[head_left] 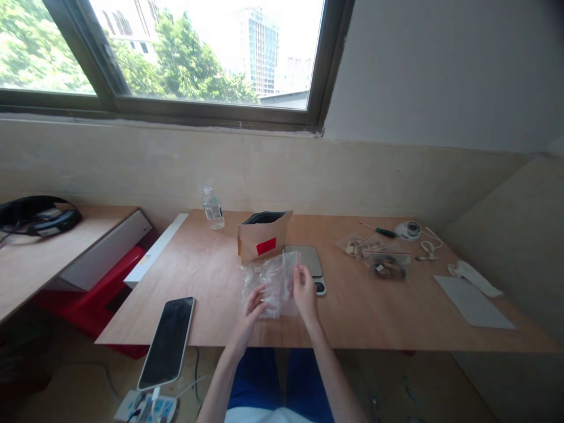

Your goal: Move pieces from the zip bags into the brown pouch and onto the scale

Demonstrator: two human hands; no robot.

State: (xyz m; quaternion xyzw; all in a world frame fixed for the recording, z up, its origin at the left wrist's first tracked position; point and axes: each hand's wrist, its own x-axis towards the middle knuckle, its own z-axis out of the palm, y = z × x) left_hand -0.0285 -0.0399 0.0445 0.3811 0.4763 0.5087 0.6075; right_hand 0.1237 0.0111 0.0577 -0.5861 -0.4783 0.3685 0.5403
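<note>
- Two hands over the table: left hand (254, 302) and right hand (304, 294), fingers pinching one clear plastic bag (271, 282).
- One brown paper pouch (263, 238) just beyond the fingertips.
- One scale (308, 261) beside the right fingers.
- One water bottle (213, 209) further out.
- Two filled clear bags (379, 257), well right of the fingers.
- One screwdriver (378, 231).
- One phone (168, 341), left of the left fingers.

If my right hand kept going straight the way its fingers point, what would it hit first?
Probably the grey scale just beyond the clear plastic bag that the right hand pinches; depth is hard to judge, so the brown paper pouch is possible.
</note>
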